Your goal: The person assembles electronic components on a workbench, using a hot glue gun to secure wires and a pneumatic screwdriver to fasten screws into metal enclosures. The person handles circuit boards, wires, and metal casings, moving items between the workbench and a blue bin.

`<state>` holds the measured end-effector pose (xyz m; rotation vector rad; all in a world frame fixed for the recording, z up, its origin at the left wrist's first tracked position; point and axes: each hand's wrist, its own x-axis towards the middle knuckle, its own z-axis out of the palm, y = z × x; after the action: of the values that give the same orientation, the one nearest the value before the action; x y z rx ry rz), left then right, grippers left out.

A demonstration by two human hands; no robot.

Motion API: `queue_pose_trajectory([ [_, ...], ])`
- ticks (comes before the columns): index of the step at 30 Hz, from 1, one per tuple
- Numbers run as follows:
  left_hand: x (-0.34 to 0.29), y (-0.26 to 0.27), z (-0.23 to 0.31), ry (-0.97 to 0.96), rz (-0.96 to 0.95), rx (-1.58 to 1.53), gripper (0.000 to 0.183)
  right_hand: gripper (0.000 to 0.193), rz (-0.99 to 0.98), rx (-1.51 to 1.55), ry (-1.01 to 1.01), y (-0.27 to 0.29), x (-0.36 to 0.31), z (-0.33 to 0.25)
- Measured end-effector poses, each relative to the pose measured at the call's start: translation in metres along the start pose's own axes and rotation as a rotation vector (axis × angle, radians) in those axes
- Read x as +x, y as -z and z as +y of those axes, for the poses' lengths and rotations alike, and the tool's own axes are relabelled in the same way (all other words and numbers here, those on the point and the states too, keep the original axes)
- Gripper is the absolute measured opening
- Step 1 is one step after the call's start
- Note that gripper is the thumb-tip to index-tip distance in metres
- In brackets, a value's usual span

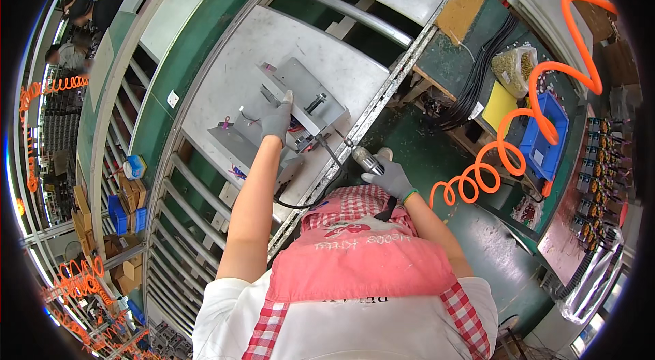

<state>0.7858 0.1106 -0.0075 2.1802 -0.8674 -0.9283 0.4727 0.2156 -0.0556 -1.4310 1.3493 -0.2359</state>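
Observation:
A grey sheet-metal housing [307,91] with black fittings and wires lies on a pale board [235,53] on the roller line. My left hand [277,121], in a grey glove, grips the housing's near left edge. Below that hand sits a second grey metal panel [239,145] with small coloured wires. My gloved right hand [394,181] is wrapped round a silver power screwdriver [367,160]. The tool's tip points up and left toward the housing's right corner; whether they touch I cannot tell. A black cable [333,155] runs from the housing, over the line's edge.
An orange coiled hose [501,148] loops at the right. Beyond it, a side bench holds a bag of small brass-coloured parts [513,70], black cables [477,80] and a blue bin [546,135]. Metal rollers [184,189] stretch lower left. Another person [102,12] works far left.

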Motion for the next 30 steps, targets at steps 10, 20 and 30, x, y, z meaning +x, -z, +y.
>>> queue_pose_trajectory([
  [10, 0.014, -0.015, -0.003, 0.049, -0.007, 0.033, 0.061, 0.069, -0.029, 0.004, 0.017, -0.003, 0.014, 0.006],
  [20, 0.010, -0.013, -0.003, 0.007, 0.021, -0.001, 0.057, 0.055, -0.177, 0.428, -0.027, -0.023, 0.029, 0.036],
  [30, -0.054, 0.035, 0.008, 0.144, -0.225, -0.928, 0.022, 0.060, -0.044, 0.123, 0.037, 0.025, -0.030, -0.039],
])
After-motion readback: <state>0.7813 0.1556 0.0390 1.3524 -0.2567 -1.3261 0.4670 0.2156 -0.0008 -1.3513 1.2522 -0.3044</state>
